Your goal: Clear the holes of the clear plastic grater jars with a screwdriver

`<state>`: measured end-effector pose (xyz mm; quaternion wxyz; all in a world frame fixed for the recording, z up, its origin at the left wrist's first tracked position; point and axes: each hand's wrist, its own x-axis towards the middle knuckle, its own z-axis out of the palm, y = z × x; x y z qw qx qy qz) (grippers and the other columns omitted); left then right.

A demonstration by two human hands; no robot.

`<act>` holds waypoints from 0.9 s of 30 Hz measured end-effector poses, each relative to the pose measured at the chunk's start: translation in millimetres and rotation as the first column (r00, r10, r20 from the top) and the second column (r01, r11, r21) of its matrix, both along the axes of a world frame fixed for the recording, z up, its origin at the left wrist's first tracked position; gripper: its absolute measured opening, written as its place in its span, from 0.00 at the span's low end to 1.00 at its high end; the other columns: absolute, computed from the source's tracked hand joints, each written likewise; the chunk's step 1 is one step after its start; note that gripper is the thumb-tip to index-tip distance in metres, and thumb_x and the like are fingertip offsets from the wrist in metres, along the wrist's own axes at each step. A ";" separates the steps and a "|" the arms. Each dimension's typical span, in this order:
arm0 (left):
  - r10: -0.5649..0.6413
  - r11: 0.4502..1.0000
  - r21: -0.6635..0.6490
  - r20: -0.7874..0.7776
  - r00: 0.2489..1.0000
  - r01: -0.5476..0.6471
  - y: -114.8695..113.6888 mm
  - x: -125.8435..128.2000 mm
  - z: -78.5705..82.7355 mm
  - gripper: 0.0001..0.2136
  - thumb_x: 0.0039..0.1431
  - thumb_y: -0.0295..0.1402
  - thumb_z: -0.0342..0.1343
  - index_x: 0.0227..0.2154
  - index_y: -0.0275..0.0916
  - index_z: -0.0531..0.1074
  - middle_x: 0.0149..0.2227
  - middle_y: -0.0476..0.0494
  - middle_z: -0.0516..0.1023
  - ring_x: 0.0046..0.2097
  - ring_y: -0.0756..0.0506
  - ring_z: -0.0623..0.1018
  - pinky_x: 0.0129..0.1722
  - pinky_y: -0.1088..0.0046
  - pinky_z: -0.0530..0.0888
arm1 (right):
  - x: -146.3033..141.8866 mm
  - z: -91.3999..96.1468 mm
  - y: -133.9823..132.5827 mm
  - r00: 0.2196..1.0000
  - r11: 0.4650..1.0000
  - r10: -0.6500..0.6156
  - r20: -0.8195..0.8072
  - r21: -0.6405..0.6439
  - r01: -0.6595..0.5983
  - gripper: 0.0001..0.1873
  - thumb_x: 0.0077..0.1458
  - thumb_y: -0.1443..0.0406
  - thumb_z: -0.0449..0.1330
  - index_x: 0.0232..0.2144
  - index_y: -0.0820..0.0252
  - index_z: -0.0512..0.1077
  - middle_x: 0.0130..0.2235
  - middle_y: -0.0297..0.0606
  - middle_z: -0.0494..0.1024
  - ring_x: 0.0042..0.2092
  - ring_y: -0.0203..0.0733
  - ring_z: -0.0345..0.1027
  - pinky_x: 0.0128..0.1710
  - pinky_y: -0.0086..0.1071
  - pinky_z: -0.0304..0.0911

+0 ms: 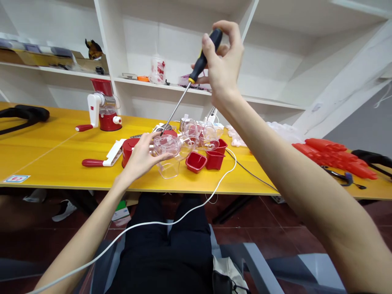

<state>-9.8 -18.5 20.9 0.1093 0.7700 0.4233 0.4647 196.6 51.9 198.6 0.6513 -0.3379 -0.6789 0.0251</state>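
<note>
White shelving (105,24) stands behind a yellow surface (55,143); a red grater (105,106) is by the back edge, left of the middle; red pieces (335,157) lie toward the right end. The clear housing (168,145) is near the middle of the front edge; whether its base rests on the surface, cannot tell. The left hand (142,151) is closed round its left side, thumb in front, fingers behind; the right hand (228,61), higher and well apart, is clamped round the handle of the screwdriver (196,72); the shaft slants down to the housing's top; tip contact unclear.

Handling, judged: housing likely light, stiff, smooth, apt to slip; its thin plastic may crack under a hard push; best held low by the side walls, fingers away from the tip; screwdriver rigid, probably the heavier; best taken by its thick dark handle.

Surface looks hard and smooth; red cups (215,160) sit just right of the housing, near the front edge; a white cable (223,179) crosses that edge and hangs over the lap (159,245).
</note>
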 end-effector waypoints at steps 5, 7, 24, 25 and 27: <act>-0.020 0.999 -0.043 -0.062 0.998 0.017 -4.8 -7.9 10.5 0.37 0.53 0.54 0.64 0.62 0.44 0.63 0.61 0.35 0.67 0.62 0.32 0.70 0.62 0.46 0.66 | 17.6 -15.5 -25.7 0.973 0.992 0.052 -0.224 0.120 -0.026 0.12 0.58 0.59 0.56 0.45 0.46 0.61 0.34 0.28 0.67 0.25 0.31 0.64 0.18 0.26 0.60; -0.212 0.975 -0.073 -0.031 0.977 0.209 -0.8 -13.1 17.6 0.36 0.55 0.52 0.63 0.64 0.44 0.61 0.64 0.36 0.66 0.65 0.34 0.68 0.65 0.50 0.64 | 24.3 -19.6 -32.2 0.967 0.994 0.053 -0.251 0.110 -0.026 0.13 0.57 0.58 0.57 0.45 0.45 0.62 0.35 0.29 0.68 0.25 0.32 0.64 0.17 0.27 0.59; -0.208 0.978 -0.069 -0.419 0.884 0.198 10.3 -16.9 55.5 0.36 0.50 0.54 0.65 0.60 0.46 0.67 0.55 0.41 0.75 0.54 0.34 0.76 0.56 0.57 0.71 | 31.6 -23.1 -76.5 0.969 0.974 0.151 -0.193 0.194 -0.113 0.14 0.55 0.58 0.61 0.43 0.43 0.63 0.37 0.32 0.68 0.29 0.36 0.71 0.21 0.28 0.66; -0.153 0.988 -0.035 -0.436 0.887 0.154 10.4 -11.6 54.9 0.36 0.49 0.56 0.65 0.59 0.46 0.68 0.53 0.40 0.75 0.53 0.33 0.76 0.55 0.56 0.71 | 30.8 -23.6 -76.2 0.971 0.973 0.151 -0.185 0.202 -0.113 0.14 0.54 0.59 0.61 0.43 0.43 0.63 0.37 0.31 0.68 0.29 0.36 0.70 0.20 0.28 0.65; -0.024 0.998 0.037 -0.470 0.882 0.047 7.8 0.8 52.6 0.38 0.47 0.60 0.64 0.57 0.43 0.69 0.51 0.36 0.74 0.52 0.30 0.76 0.53 0.53 0.72 | 30.8 -24.7 -74.8 0.978 0.972 0.137 -0.155 0.209 -0.103 0.14 0.55 0.60 0.60 0.44 0.43 0.64 0.37 0.31 0.69 0.29 0.35 0.70 0.19 0.27 0.65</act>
